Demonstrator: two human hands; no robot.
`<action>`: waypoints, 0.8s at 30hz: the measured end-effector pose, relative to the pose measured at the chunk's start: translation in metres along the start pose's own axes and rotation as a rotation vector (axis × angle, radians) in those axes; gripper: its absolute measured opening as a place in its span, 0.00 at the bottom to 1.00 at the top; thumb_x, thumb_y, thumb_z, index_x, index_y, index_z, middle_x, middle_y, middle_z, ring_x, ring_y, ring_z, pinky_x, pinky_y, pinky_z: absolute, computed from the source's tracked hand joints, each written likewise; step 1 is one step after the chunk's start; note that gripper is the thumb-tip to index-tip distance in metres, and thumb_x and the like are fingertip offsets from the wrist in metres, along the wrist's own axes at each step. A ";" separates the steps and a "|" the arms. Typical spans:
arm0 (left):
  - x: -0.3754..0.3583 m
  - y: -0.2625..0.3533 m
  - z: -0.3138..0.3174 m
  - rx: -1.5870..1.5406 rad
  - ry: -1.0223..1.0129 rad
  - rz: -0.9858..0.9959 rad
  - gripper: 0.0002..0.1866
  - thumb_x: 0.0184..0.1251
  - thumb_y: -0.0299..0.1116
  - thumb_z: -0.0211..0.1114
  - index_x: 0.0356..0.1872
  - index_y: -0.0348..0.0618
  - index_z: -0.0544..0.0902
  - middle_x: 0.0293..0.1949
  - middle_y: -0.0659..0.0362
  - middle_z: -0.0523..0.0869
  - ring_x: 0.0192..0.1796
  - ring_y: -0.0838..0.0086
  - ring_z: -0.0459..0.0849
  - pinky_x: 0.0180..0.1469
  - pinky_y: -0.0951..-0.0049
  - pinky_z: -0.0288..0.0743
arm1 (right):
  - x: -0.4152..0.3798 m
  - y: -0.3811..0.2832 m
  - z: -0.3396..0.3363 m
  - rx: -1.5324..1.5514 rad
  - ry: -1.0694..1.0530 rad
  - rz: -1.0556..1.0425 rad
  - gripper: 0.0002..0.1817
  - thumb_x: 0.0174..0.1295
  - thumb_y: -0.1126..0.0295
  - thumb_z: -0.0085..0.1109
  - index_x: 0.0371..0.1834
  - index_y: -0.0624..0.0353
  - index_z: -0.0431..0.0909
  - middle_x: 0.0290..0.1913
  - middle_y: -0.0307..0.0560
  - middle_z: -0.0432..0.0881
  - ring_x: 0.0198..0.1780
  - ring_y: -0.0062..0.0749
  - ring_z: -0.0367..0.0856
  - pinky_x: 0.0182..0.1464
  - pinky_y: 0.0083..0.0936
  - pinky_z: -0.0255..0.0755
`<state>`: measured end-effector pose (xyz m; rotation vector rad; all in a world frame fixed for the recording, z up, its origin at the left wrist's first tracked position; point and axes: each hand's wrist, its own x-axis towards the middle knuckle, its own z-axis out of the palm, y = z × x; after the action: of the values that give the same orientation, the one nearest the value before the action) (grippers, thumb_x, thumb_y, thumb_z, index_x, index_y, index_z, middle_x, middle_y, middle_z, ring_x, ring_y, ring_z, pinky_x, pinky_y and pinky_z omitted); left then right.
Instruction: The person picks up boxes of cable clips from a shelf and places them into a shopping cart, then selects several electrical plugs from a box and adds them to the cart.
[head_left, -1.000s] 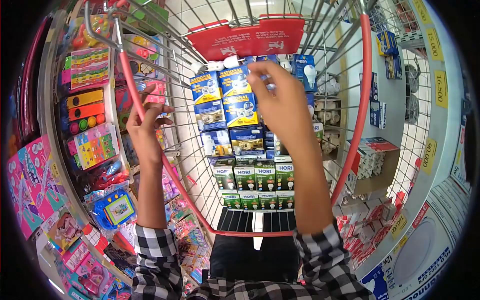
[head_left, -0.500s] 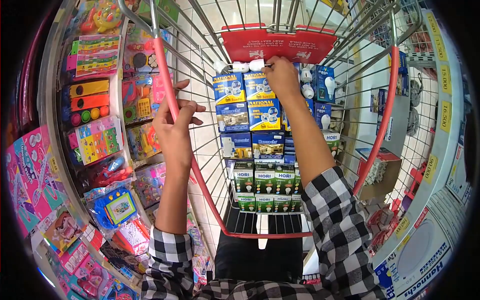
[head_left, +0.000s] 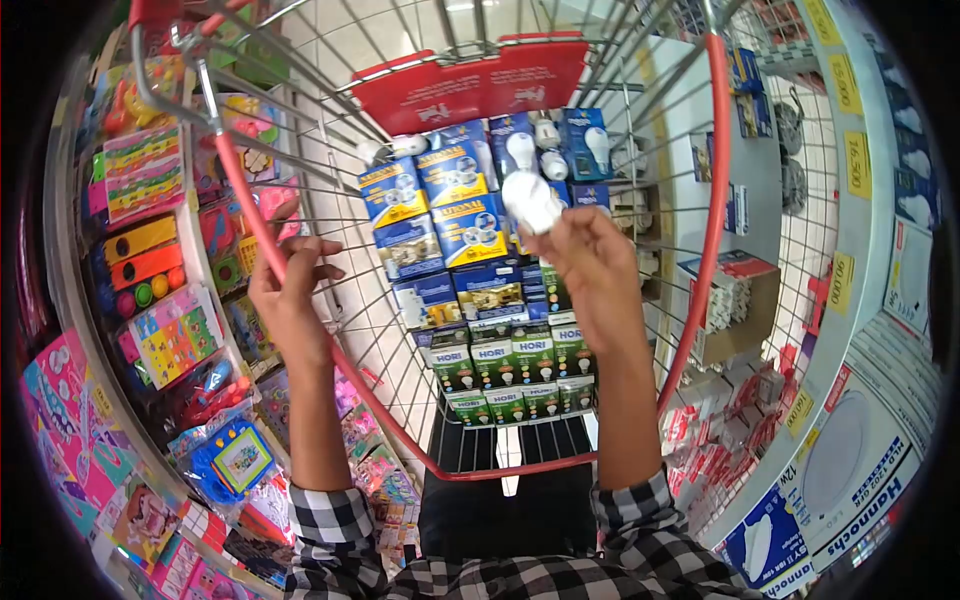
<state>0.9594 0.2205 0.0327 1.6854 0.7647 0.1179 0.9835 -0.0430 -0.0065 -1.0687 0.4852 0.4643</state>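
My right hand (head_left: 595, 270) is closed around a round white lamp holder (head_left: 532, 203), lifted above the boxes in the shopping cart. The lamp holder is slightly blurred. On the left side, my left hand (head_left: 292, 300) is at the cart's red rail (head_left: 243, 200), its fingers loosely apart with nothing in them. Below my right hand are blue and yellow electrical tape boxes (head_left: 468, 232), with green and white HORI bulb boxes (head_left: 492, 362) stacked nearer me. More white fittings (head_left: 548, 148) lie at the back among blue bulb boxes (head_left: 585, 145).
A red panel (head_left: 470, 85) spans the back of the wire cart. Packaged toys (head_left: 150, 260) fill the left shelf. On the right are price tags (head_left: 842, 283), an open cardboard box (head_left: 738, 310) of white pieces and large Hannochs lamp boxes (head_left: 850, 470).
My right hand has come back toward me from the cart's far end, bringing the white lamp holder. The view has shifted, and my left hand stays by the rail.
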 end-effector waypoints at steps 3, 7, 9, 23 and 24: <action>0.002 -0.004 -0.004 0.005 -0.025 0.002 0.25 0.66 0.31 0.60 0.64 0.35 0.73 0.37 0.57 0.84 0.40 0.73 0.85 0.38 0.75 0.78 | -0.050 -0.002 -0.003 0.300 -0.036 0.043 0.08 0.70 0.72 0.59 0.46 0.63 0.73 0.48 0.49 0.83 0.50 0.35 0.84 0.57 0.36 0.78; -0.001 0.001 0.005 -0.012 0.007 0.002 0.25 0.65 0.30 0.61 0.63 0.33 0.74 0.37 0.56 0.83 0.38 0.70 0.86 0.36 0.73 0.78 | -0.080 0.010 -0.028 0.706 -0.198 0.049 0.15 0.72 0.70 0.56 0.58 0.60 0.68 0.57 0.55 0.79 0.55 0.38 0.82 0.58 0.38 0.78; 0.002 -0.002 0.000 0.019 0.001 -0.007 0.25 0.66 0.31 0.60 0.63 0.33 0.73 0.37 0.55 0.83 0.41 0.69 0.86 0.37 0.73 0.78 | -0.084 0.005 -0.031 0.693 -0.174 0.057 0.19 0.72 0.69 0.56 0.63 0.60 0.67 0.59 0.55 0.78 0.56 0.38 0.82 0.59 0.39 0.78; 0.005 -0.008 -0.007 0.004 -0.051 0.003 0.26 0.68 0.30 0.59 0.66 0.36 0.70 0.39 0.56 0.83 0.41 0.72 0.85 0.38 0.74 0.78 | -0.104 0.010 -0.045 0.992 -0.168 0.058 0.30 0.68 0.63 0.61 0.70 0.57 0.63 0.65 0.54 0.72 0.59 0.40 0.78 0.59 0.39 0.76; 0.007 -0.011 -0.010 -0.013 -0.069 0.007 0.26 0.68 0.30 0.60 0.67 0.36 0.70 0.39 0.55 0.83 0.41 0.72 0.85 0.38 0.73 0.78 | -0.104 0.014 -0.046 1.005 -0.256 0.048 0.30 0.66 0.65 0.63 0.70 0.57 0.64 0.65 0.53 0.73 0.60 0.40 0.77 0.60 0.39 0.76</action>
<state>0.9557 0.2335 0.0232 1.6715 0.7049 0.0691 0.8855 -0.0921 0.0260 -0.0291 0.4333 0.3225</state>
